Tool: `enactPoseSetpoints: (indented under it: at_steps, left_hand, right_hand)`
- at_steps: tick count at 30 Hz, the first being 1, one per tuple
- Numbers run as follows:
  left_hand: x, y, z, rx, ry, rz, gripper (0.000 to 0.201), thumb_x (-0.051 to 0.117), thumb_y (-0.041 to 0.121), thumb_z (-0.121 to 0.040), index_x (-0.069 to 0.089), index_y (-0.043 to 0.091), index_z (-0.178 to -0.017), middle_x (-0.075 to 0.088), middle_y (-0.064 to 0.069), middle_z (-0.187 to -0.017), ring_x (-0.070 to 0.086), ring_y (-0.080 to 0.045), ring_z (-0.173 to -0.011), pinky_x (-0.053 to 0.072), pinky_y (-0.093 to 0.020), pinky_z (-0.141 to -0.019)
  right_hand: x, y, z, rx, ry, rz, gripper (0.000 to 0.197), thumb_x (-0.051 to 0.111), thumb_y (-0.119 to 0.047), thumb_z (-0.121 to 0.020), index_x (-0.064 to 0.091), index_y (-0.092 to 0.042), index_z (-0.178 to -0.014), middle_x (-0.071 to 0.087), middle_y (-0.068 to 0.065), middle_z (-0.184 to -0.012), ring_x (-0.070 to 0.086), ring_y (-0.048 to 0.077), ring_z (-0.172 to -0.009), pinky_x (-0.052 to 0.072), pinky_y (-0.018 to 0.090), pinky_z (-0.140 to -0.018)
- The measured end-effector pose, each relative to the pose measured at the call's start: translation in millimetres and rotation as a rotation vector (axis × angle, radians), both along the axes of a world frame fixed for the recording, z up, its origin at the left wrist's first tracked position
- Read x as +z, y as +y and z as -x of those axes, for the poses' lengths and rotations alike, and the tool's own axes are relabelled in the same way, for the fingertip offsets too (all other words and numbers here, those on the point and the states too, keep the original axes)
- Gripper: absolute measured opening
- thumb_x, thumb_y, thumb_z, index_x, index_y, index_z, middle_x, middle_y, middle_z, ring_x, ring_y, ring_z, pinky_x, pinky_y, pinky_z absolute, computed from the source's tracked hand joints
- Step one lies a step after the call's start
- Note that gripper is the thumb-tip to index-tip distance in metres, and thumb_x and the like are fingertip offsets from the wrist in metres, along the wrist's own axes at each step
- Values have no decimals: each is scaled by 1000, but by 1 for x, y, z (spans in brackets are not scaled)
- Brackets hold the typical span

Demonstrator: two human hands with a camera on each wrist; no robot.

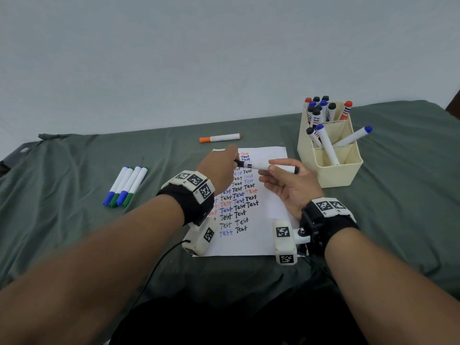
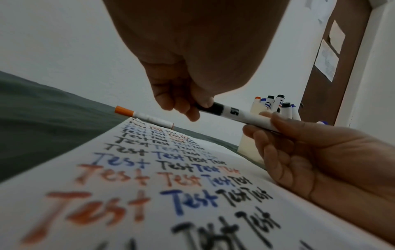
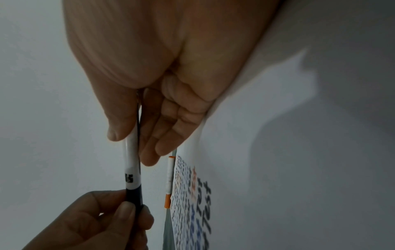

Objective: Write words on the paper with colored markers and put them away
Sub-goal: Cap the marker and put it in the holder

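Lying beyond the paper (image 1: 261, 235), an orange marker (image 1: 220, 138); organizer (image 1: 331, 168) beside.

We see open cloth on the tabletop (image 1: 74, 158) left of the paper (image 1: 263, 220), broken by four markers (image 1: 125, 186), an orange marker (image 1: 220, 138) beyond it, and the marker-filled holder (image 1: 331, 170) blocking the right.

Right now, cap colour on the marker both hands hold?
Black cap on the held marker, clearest in the left wrist view.
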State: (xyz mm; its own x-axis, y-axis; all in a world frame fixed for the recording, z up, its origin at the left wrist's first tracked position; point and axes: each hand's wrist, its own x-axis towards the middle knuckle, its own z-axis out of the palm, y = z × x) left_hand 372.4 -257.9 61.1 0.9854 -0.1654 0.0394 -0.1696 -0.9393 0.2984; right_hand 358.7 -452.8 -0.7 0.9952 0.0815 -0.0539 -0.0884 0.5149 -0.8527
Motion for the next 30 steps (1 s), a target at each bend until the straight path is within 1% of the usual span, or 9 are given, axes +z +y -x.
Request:
enactPoseSetpoints:
  at_steps: [4, 7, 11, 15, 18, 20, 22, 25, 30]
  left_hand:
    - [2, 4, 3, -15, 28, -81, 8, 41, 8, -101, 46, 12, -105, 61, -8, -85, 59, -27, -76, 48, -40, -61]
    - [0, 8, 6, -14, 53, -101, 6, 41, 8, -101, 44, 13, -102, 62, -9, -87, 59, -28, -76, 49, -43, -66]
    - [-8, 10, 12, 29, 91, -11, 5, 40, 13, -103, 45, 12, -103, 61, -8, -86, 52, -19, -66, 45, -35, -60]
    - [-14, 18, 14, 23, 136, 25, 6, 41, 16, -103, 47, 16, -105, 65, -9, -91, 62, -28, -79, 53, -43, -71]
    - [-16, 31, 9, -5, 129, -34, 22, 50, 33, -101, 51, 20, -119, 64, -5, -107, 61, -23, -93, 52, -38, -77]
    - [-23, 44, 5, -6, 124, -165, 65, 57, 59, -90, 38, 24, -142, 49, -6, -138, 48, -26, -123, 44, -42, -99]
    - [-32, 56, 5, 28, 241, -292, 102, 49, 82, -78, 9, 28, -155, 17, -6, -161, 19, -30, -147, 27, -53, -115]
    - [-47, 67, 4, 28, 387, -383, 110, 26, 95, -71, -13, 35, -155, -16, -4, -165, -9, -31, -152, 8, -62, -117]
    - [-52, 69, 0, 31, 435, -362, 125, 15, 104, -52, -16, 38, -153, -23, -1, -163, -16, -33, -150, 2, -66, -114]
  right_hand:
    - [-1, 3, -1, 17, -13, 20, 27, 82, -9, -77, 71, -5, -101, 74, 30, -95, 75, 30, -75, 60, 31, -66]
    - [-1, 6, -3, 51, -36, 86, 13, 79, -4, -83, 77, -10, -94, 74, 29, -94, 76, 30, -76, 61, 31, -67]
    - [0, 7, -3, 86, -53, 180, 10, 80, -7, -84, 81, -16, -87, 75, 27, -93, 77, 31, -79, 60, 29, -67]
    - [0, 8, -3, 99, -63, 246, 7, 78, -6, -87, 77, -12, -90, 76, 26, -90, 76, 29, -74, 59, 26, -63]
    - [1, 10, -3, 118, -69, 285, 8, 75, -3, -89, 71, -4, -96, 76, 25, -87, 74, 25, -71, 59, 24, -63]
    - [1, 10, -4, 106, -65, 292, 8, 74, -2, -90, 70, -3, -97, 76, 24, -84, 74, 23, -69, 58, 24, -62]
    - [0, 9, -4, 79, -55, 291, 9, 73, -2, -91, 69, -4, -98, 76, 23, -84, 73, 23, -69, 59, 24, -63]
    - [-3, 7, -6, 26, -19, 245, 11, 72, -1, -91, 68, -7, -99, 75, 21, -84, 70, 22, -68, 58, 25, -64]
    - [-2, 9, -6, -27, -10, 295, 20, 73, -3, -90, 60, -13, -102, 74, 19, -83, 71, 25, -68, 61, 33, -71]
